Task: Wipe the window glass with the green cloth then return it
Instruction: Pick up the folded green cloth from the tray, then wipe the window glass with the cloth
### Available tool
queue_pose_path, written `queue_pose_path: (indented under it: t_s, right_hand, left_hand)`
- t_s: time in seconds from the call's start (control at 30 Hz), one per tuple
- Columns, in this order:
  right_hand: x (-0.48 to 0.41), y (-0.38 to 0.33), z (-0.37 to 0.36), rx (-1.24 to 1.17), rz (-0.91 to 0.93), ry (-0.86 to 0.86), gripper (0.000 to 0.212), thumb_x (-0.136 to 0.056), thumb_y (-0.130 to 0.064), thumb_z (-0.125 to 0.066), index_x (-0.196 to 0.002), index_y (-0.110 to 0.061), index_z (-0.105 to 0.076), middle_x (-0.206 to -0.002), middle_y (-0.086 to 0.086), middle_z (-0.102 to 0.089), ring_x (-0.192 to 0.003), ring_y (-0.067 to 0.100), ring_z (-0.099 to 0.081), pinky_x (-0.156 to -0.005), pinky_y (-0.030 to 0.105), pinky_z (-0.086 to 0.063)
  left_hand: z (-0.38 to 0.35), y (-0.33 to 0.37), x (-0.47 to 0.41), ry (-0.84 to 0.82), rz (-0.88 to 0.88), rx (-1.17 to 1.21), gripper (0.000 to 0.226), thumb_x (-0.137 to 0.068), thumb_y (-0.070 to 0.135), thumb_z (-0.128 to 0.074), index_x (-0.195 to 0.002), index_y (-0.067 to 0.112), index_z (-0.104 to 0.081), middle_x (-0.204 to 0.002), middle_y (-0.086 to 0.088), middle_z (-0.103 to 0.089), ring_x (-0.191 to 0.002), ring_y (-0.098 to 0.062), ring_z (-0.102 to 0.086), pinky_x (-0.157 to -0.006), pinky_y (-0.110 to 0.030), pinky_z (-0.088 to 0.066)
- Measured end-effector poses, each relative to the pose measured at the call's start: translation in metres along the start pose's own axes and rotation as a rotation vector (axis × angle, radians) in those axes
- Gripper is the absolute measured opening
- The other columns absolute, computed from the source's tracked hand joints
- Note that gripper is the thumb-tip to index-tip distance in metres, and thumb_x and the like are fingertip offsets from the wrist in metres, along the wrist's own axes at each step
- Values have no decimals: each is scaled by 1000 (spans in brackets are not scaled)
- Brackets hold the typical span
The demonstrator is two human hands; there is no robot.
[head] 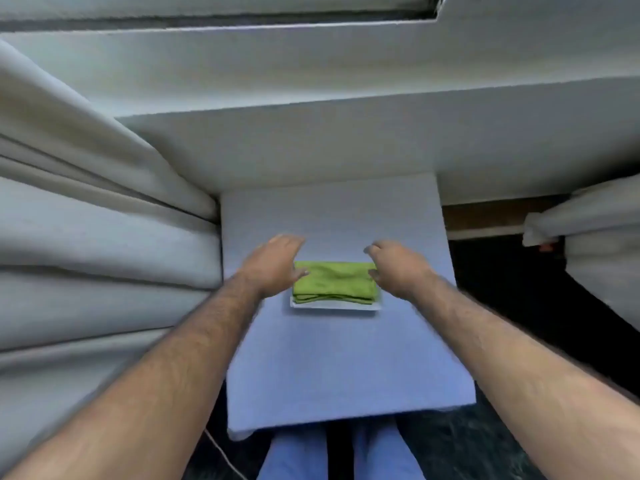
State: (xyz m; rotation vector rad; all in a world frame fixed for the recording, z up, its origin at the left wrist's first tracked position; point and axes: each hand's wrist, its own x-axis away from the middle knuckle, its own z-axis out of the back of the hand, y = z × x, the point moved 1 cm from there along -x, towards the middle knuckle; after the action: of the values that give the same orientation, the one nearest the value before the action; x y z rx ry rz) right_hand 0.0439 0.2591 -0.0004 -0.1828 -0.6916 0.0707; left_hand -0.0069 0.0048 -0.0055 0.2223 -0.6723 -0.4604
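Observation:
A folded green cloth [335,281] lies on a thin white tray [334,306] in the middle of a small table under a pale blue cover [343,358]. My left hand [277,263] hovers at the cloth's left end, fingers spread, thumb over its edge. At the right end my right hand [398,266] hangs with its fingers loosely curled and its thumb near the cloth's corner. Neither hand grips anything. The window's lower frame [242,19] runs across the top of the view; its glass is barely visible.
Heavy white curtain folds [86,237] crowd the table's left side. Another curtain bundle [595,244] hangs at the right above a dark floor [519,306]. A white wall ledge [311,150] rises behind the table. A thin white cable [221,455] trails by my blue-trousered legs.

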Motion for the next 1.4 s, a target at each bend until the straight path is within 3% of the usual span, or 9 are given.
queue_pose_path:
  t_s: [0.23,0.43,0.57,0.8,0.9,1.0,1.2,1.3,1.4]
  right_hand:
    - [-48,17,-72,1,-66,66,43,-103,-10,-52,-146,-7,-55,-146,12,-56,-137,33,-53,-101,45,-56]
    - [-64,28,-107,80,-69,117,40,-96,0,-62,-134,-11,-59,-132,7,-60,-123,29,-57,-77,39,-53]
    - [-67,25,-119,77,-63,179,41,-92,6,-61,-129,-10,-58,-124,9,-62,-112,30,-60,-65,37,-40]
    - [-64,21,-117,7,-95,215,35,-92,5,-57,-123,-10,-63,-114,9,-67,-104,29,-61,-70,36,-38]
    - [-54,20,-109,-32,-133,164,32,-92,5,-57,-118,-9,-67,-115,8,-63,-107,27,-58,-71,34,-40]
    - [-33,17,-87,-50,-122,143,28,-92,2,-59,-115,-10,-68,-118,7,-59,-111,27,-56,-70,34,-43]
    - [14,4,16,-134,-111,157,13,-90,-9,-62,-101,-15,-62,-110,10,-66,-105,36,-64,-72,37,-47]
    - [39,-6,85,-184,-90,216,14,-87,-8,-61,-91,-20,-55,-103,13,-69,-100,38,-65,-69,37,-47]
    - [71,-18,155,-209,-64,321,17,-84,-4,-60,-97,-16,-62,-96,11,-69,-96,38,-66,-71,40,-55]
  left_hand:
    - [-85,-18,-57,4,46,-122,56,-101,29,-63,-149,5,-47,-157,-15,-48,-148,-34,-42,-125,-45,-35]
    - [-117,-23,-68,103,110,-210,32,-96,0,-60,-127,6,-61,-132,-13,-61,-124,-34,-55,-99,-44,-50]
    - [-127,-23,-70,161,122,-221,29,-94,-1,-62,-122,5,-62,-129,-14,-61,-119,-35,-55,-95,-46,-49]
    - [-124,-16,-65,143,176,-191,23,-93,12,-61,-116,10,-65,-117,-10,-69,-116,-32,-57,-98,-44,-48]
    - [-111,-14,-54,34,179,-96,30,-94,16,-61,-123,10,-65,-118,-10,-67,-119,-31,-56,-98,-45,-52]
    - [-86,-8,-37,-40,141,-34,26,-91,19,-63,-115,13,-72,-114,-7,-59,-113,-26,-55,-88,-41,-56]
    - [17,14,9,145,143,127,20,-84,17,-71,-104,15,-71,-104,-9,-69,-102,-31,-64,-77,-30,-45]
    - [83,28,36,245,160,192,17,-83,13,-67,-99,17,-70,-91,-8,-74,-87,-31,-66,-75,-36,-56]
    - [148,41,63,354,148,243,19,-82,7,-64,-98,17,-70,-89,-6,-75,-86,-31,-68,-78,-37,-59]
